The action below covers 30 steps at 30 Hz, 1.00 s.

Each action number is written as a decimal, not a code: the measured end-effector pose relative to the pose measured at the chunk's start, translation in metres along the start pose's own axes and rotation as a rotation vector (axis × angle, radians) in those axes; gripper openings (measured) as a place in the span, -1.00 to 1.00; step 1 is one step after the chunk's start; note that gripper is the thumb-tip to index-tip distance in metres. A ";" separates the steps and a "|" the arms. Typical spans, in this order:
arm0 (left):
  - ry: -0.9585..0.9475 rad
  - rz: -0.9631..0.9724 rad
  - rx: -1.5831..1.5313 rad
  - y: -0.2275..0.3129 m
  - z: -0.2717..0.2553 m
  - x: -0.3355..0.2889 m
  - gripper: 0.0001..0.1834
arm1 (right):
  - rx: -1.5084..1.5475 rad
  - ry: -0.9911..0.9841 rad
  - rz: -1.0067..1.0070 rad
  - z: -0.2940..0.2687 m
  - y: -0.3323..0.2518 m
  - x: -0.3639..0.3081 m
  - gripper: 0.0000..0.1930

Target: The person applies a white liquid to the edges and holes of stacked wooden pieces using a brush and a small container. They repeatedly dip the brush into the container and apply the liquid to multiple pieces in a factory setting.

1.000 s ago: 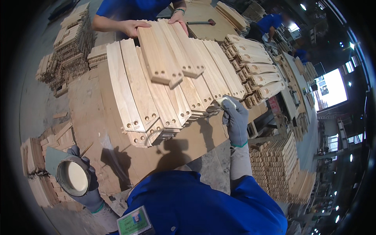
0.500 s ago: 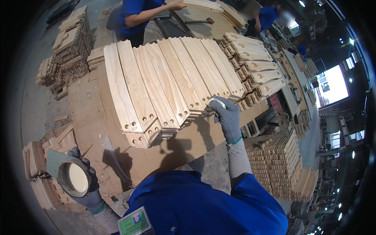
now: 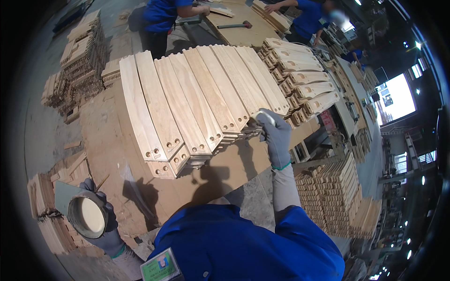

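In gloved fingers, my left hand (image 3: 110,234) grips a round dark-rimmed cup (image 3: 75,220) of smooth cream-coloured stuff (image 3: 93,215). A flat grey-green piece (image 3: 64,195) sticks out behind the cup, and a thin stick (image 3: 103,182) shows beside the fingers; I cannot tell whether the hand holds these too. My right hand (image 3: 277,138), also gloved, is closed on a small whitish pad (image 3: 265,115). It is at the near ends of a row of pale, slightly curved wooden slats (image 3: 206,89), whose ends have paired round holes. Whether the pad touches the wood is unclear.
Brown board (image 3: 108,136) lies under the slats. Notched wooden parts (image 3: 304,75) are piled to their right, with another tall stack (image 3: 328,201) at lower right. More stacks (image 3: 84,51) stand at left. Co-workers in blue are beside a far table (image 3: 234,35) bearing a hammer (image 3: 239,25).
My right hand has shifted slightly right and up with the pad along the slat ends. My left hand and cup stay nearly still. Co-workers' arms at the far table have moved.
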<state>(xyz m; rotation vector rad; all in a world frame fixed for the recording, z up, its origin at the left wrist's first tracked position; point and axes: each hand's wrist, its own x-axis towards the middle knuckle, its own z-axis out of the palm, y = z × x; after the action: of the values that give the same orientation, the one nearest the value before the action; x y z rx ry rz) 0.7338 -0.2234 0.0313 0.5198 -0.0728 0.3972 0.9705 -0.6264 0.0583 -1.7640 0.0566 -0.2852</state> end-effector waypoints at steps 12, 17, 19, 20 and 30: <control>0.001 -0.047 -0.039 0.001 -0.003 0.001 -0.21 | -0.059 -0.060 0.106 -0.032 -0.005 0.012 -0.71; 0.011 -0.038 0.028 0.003 -0.004 -0.001 -0.20 | -0.039 -0.091 0.100 -0.025 0.003 0.016 -0.71; 0.019 -0.032 0.053 0.004 -0.004 -0.002 -0.20 | -0.053 -0.112 0.128 -0.026 0.003 0.018 -0.71; 0.024 -0.031 0.059 0.004 -0.003 -0.002 -0.20 | -0.053 -0.106 0.130 -0.026 0.003 0.018 -0.71; 0.034 -0.027 -0.043 0.002 -0.008 -0.004 -0.20 | -0.058 -0.049 0.083 -0.025 0.015 0.024 -0.72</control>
<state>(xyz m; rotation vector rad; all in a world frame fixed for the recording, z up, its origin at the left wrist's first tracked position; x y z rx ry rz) 0.7295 -0.2193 0.0244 0.4710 -0.0410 0.3772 0.9903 -0.6583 0.0520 -1.8207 0.1035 -0.1811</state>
